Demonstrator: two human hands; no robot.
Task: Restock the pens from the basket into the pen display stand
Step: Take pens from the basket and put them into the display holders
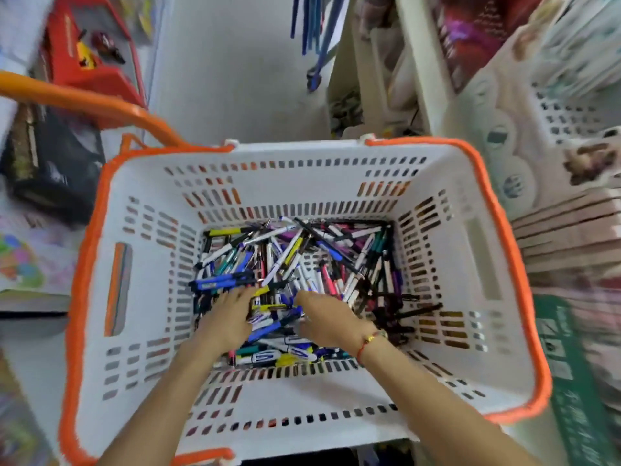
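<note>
1. Pens [302, 264] of many colours, plastic and thin, lie in a loose heap on the bottom of a white slotted plastic basket with an orange rim [141, 264].
2. Both forearms reach down over the basket's near wall, and both hands are among the pens at the near side of the heap.
3. The left hand [228, 317] lies palm down on the pens with its fingers stretched forward; it clasps nothing that shows.
4. The right hand [322, 317] rests on the pens just beside the left, with a few blue and yellow pens between them. Its fingers curve down into the heap, and whether they grip a pen cannot be told.
5. A red cord bracelet with a gold bead [368, 341] circles the right wrist.
6. An orange basket handle [84, 102] swings out past the far left corner of the basket.
7. Farther left, a red box [90, 52] stands on blurred shelving.
8. Beyond the basket lies pale grey floor [235, 68], with blue rods [316, 31] hanging above it.
9. To the far right stands a white perforated crate [571, 112] amid blurred stock.
</note>
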